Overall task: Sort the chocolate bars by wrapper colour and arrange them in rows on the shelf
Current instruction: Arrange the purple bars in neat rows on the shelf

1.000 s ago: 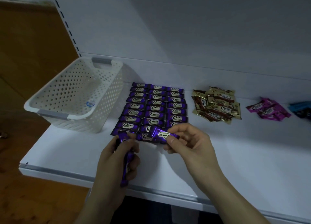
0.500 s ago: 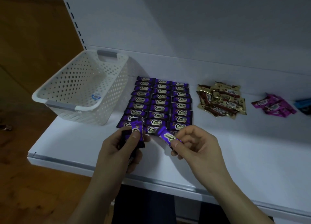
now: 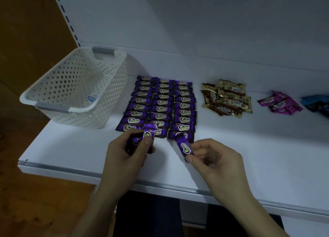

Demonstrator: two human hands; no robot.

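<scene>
- Pinching one purple bar (image 3: 184,146) by its near end in the right hand (image 3: 213,158), thumb and curled fingers closing on the wrapper, far end angling toward the front of the rows.
- Gripping a small stack of purple bars (image 3: 148,136) in the left hand (image 3: 124,156), thumb pressing on the top wrapper, fingers wrapping underneath; count impossible to tell.
- Hovering both just in front of the purple rows (image 3: 160,108), lying three columns wide on the white shelf (image 3: 71,147).
- Lying loose to the right, well apart: a gold pile (image 3: 227,99), a pink pile (image 3: 279,103), a blue pile (image 3: 316,103) at the frame edge.
- Standing left of the rows: a white basket (image 3: 58,87).
- Judging the risks: knocking the front bars crooked while lowering the slanted bar; setting it down skewed; letting slick wrappers slide out of the left-hand stack near the shelf's front edge.
</scene>
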